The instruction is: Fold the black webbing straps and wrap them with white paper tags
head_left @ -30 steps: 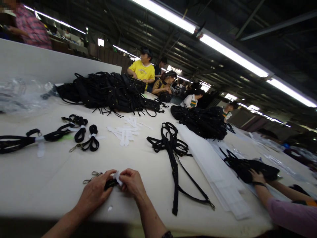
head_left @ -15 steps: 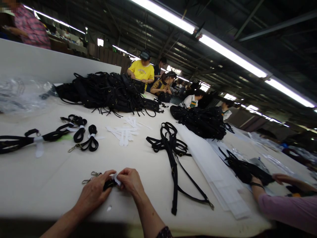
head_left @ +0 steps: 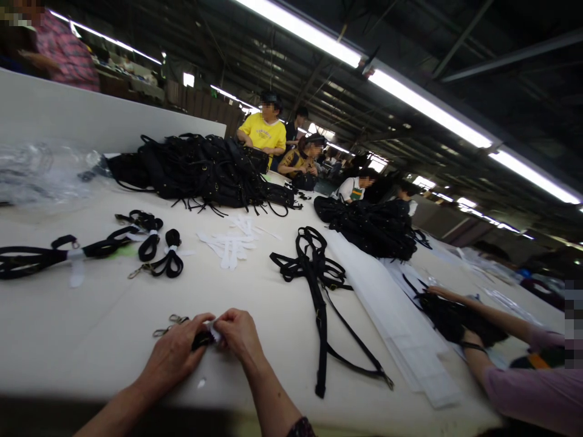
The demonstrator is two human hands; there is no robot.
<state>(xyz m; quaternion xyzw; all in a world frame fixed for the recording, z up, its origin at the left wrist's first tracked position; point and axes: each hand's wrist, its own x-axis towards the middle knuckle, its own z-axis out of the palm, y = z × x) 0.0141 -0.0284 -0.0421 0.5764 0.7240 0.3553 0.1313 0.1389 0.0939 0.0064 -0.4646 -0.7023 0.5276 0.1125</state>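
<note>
Near the table's front edge, my left hand (head_left: 178, 349) is closed over a folded black strap (head_left: 201, 340), mostly hidden under the palm. Two metal clips (head_left: 169, 326) stick out beyond the fingers on its far left side. My right hand (head_left: 240, 334) pinches a white paper strip (head_left: 214, 331) against the strap; the fingertips of both hands almost meet there. Further left lie black straps bundled with white bands, such as the bundle (head_left: 172, 255). Loose white strips (head_left: 231, 246) are scattered beyond my hands. To the right lies a pile of loose black straps (head_left: 319, 291).
Black bags are heaped at the back (head_left: 195, 170) and back right (head_left: 368, 224). White sheets (head_left: 392, 321) run along the right side. Clear plastic (head_left: 45, 176) lies at far left. A co-worker's arms (head_left: 483, 340) handle a black bag at right; other people stand beyond.
My hands stay nearly in place, and the white strip is pressed closer to the strap, showing less. At right, the co-worker's far hand has reached forward across the black bag.
</note>
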